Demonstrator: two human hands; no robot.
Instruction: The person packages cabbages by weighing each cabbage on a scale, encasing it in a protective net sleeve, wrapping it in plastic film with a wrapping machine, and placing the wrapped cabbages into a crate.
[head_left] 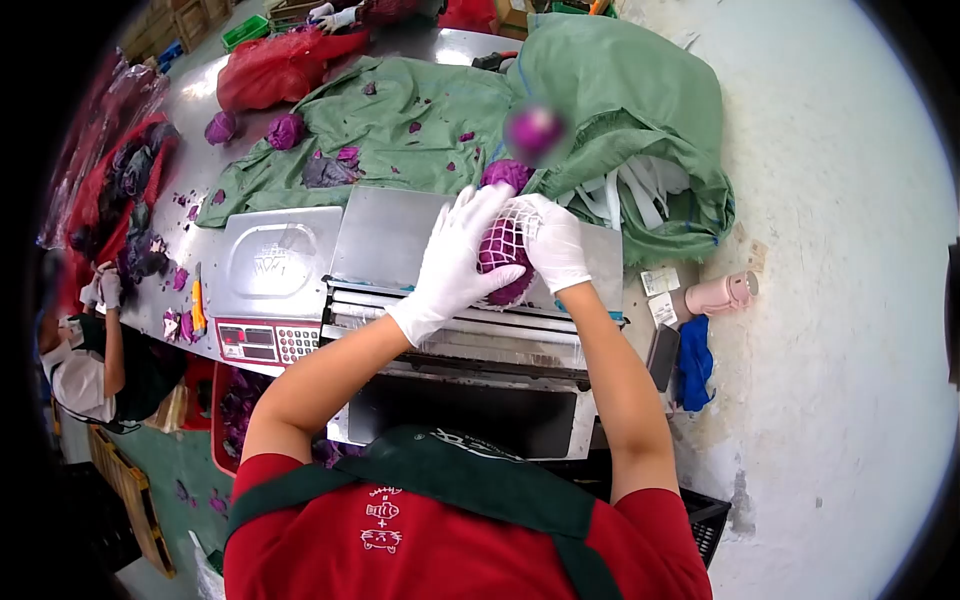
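Note:
A purple cabbage in a white foam net (505, 245) sits over the metal wrapping machine (385, 235), between my two white-gloved hands. My left hand (460, 260) lies along its left side, thumb across its lower part. My right hand (553, 240) is at its upper right, fingers curled on the netting. Just above my fingers rests a bare purple cabbage (508, 175); a blurred one (535, 130) is beyond it. The digital scale (280, 265) stands to the left of the machine.
Green sacking (420, 110) with leaf scraps covers the table behind. Two cabbages (285, 131) and a red net bag (280, 70) are farther left. A yellow knife (198, 305) lies beside the scale. A co-worker (95, 365) is at far left; a pink cup (722, 293) at right.

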